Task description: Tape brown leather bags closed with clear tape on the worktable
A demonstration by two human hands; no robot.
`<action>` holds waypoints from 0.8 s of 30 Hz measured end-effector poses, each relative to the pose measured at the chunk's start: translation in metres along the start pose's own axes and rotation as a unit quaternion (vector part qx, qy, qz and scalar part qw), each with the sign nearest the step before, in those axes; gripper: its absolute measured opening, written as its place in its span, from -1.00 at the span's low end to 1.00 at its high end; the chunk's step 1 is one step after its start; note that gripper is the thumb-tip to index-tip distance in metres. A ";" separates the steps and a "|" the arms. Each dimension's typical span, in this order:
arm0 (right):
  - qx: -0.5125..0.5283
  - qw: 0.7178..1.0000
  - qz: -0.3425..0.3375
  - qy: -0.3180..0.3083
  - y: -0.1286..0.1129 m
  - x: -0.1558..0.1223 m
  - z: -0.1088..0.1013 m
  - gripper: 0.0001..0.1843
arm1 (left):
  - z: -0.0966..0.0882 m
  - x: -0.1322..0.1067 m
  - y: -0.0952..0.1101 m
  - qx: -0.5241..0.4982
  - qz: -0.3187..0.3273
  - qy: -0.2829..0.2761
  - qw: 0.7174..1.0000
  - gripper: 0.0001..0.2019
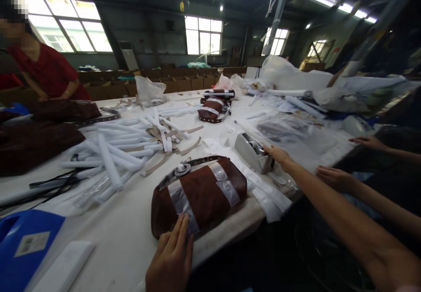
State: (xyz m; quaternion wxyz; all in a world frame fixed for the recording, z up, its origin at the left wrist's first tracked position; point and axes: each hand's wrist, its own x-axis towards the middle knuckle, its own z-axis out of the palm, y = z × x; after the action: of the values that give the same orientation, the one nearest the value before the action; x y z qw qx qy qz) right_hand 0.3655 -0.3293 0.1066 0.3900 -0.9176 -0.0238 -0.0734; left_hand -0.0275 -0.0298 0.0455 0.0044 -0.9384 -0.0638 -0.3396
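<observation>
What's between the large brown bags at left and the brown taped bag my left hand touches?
Mainly a heap of long white tubes, in the head view.

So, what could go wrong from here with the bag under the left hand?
The bag lies near the edge of the table, so a push could send it off. The left hand touches it only toward one end, so the other might swivel. Loose sheets lie beside the dispenser at the right hand and could snag.

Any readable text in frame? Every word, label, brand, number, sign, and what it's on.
None legible.
White label on the blue object: dark barcode-like marks, too blurred to read.
Brown bag: no readable text.
Tape dispenser: no readable text.
</observation>
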 end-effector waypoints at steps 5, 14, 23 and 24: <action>0.154 0.987 0.022 -0.029 -0.003 -0.001 0.004 -0.67 | -0.001 -0.002 -0.001 -0.002 0.000 -0.005 1.000 -0.29; 0.320 0.947 -0.007 0.022 0.004 -0.032 -0.026 -0.56 | 0.000 0.001 -0.002 0.000 0.025 0.006 1.000 -0.26; 0.304 0.951 0.061 -0.008 0.048 -0.086 -0.015 -0.57 | 0.001 0.000 -0.005 -0.011 0.038 -0.006 0.999 -0.31; 0.296 0.953 0.058 -0.009 0.051 -0.085 -0.011 -0.55 | 0.000 0.000 -0.005 -0.011 0.033 -0.004 0.999 -0.30</action>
State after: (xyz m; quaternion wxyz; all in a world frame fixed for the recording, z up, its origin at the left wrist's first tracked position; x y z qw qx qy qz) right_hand 0.2851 -0.3715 0.0652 0.6475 -0.7614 0.0052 -0.0324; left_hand -0.0281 -0.0253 0.0451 0.0052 -0.9414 -0.0295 -0.3360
